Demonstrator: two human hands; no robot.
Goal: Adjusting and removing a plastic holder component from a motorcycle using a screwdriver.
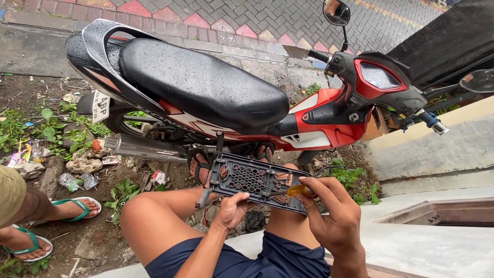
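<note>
- Head view: the person sits on a concrete ledge [411,242] with bare knees apart, looking down at a dark plastic panel [252,181] pierced with a honeycomb of holes, which rests across the knees.
- The left hand [232,208] holds the panel's near edge, its grip closed around it with fingers curled under and thumb on top.
- The right hand [332,206] has its grip closed on a screwdriver [294,191] with a yellow handle; the shaft points left onto the panel's right part.
- The person's feet in dark sandals [199,166] show just beyond the panel, on the dirt.
- Beyond the panel stands a red, white and black motorbike [319,123] side-on, its black seat [203,82] beaded with water, the chrome exhaust [146,148] low on the left, two mirrors on the right.
- At the left edge, another person's feet in green flip-flops [77,206] rest on dirt littered with weeds and stones.
- Patterned brick paving [267,20] runs behind the bike.
</note>
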